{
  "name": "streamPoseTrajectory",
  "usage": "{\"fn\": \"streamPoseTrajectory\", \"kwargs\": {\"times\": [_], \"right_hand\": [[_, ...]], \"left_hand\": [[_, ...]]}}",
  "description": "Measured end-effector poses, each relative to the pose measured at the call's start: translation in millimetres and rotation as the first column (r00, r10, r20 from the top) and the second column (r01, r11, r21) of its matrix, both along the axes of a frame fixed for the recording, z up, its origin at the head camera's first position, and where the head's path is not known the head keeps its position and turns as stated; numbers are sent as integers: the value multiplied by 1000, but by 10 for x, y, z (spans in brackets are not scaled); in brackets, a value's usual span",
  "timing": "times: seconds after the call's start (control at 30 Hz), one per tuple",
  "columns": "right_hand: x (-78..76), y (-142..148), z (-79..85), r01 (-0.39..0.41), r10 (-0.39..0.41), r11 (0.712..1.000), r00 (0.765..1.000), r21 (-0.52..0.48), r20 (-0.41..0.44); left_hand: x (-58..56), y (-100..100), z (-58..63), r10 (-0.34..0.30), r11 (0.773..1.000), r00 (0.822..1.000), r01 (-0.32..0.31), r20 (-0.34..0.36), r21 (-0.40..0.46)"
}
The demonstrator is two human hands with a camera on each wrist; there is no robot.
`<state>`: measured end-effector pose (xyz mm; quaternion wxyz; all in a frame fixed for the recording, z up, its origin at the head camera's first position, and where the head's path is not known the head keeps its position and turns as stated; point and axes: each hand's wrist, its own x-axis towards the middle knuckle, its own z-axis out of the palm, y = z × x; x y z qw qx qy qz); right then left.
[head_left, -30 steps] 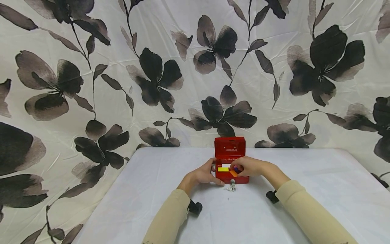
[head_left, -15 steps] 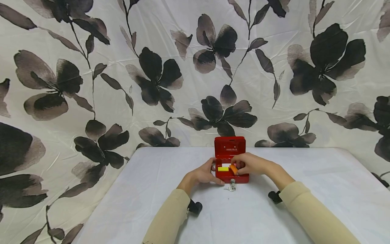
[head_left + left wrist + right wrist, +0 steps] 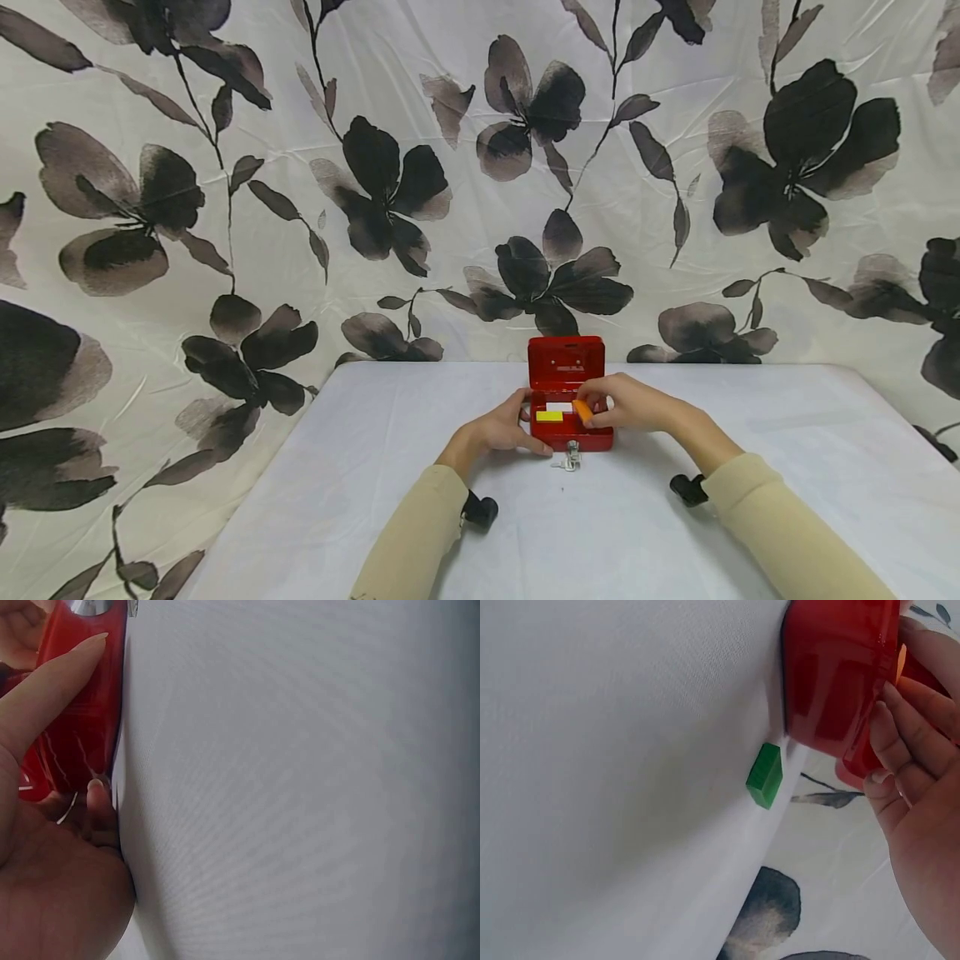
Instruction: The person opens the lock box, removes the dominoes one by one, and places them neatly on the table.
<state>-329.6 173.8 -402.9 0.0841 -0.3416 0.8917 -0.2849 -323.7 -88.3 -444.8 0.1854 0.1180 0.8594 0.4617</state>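
Note:
A small red metal cash box [image 3: 592,443] sits on the table with its lid [image 3: 566,363] raised. My left hand [image 3: 501,427] holds the box's left front corner, thumb along the front wall [image 3: 86,712] and fingers at the side. Over the box's right part, my right hand [image 3: 630,405] pinches an orange block [image 3: 582,412] between thumb and fingers. Inside lie a yellow block [image 3: 550,416] and a white piece [image 3: 558,407]. Part of the interior is hidden behind my right hand. In the right wrist view, the orange block [image 3: 901,663] shows only as a sliver.
A silver lock with keys [image 3: 572,457] hangs at the box's front. On the white tablecloth [image 3: 570,542], a green block [image 3: 765,776] lies beside the box, visible in the right wrist view. Behind the table hangs a flower-patterned cloth [image 3: 420,75].
My right hand has taken hold of the orange block, lifted it from its place in the box and shifted it slightly right. My left hand stays at the corner.

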Motion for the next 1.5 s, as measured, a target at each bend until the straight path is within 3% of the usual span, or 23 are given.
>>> {"fn": "streamPoseTrajectory", "kwargs": {"times": [0.77, 1.5], "right_hand": [[95, 203, 36, 100, -101, 995, 993, -27, -62], [117, 521, 6, 105, -110, 994, 984, -39, -140]], "left_hand": [[21, 2, -7, -6, 1000, 1000, 6, -12, 23], [14, 1, -4, -2, 1000, 1000, 2, 0, 28]]}}
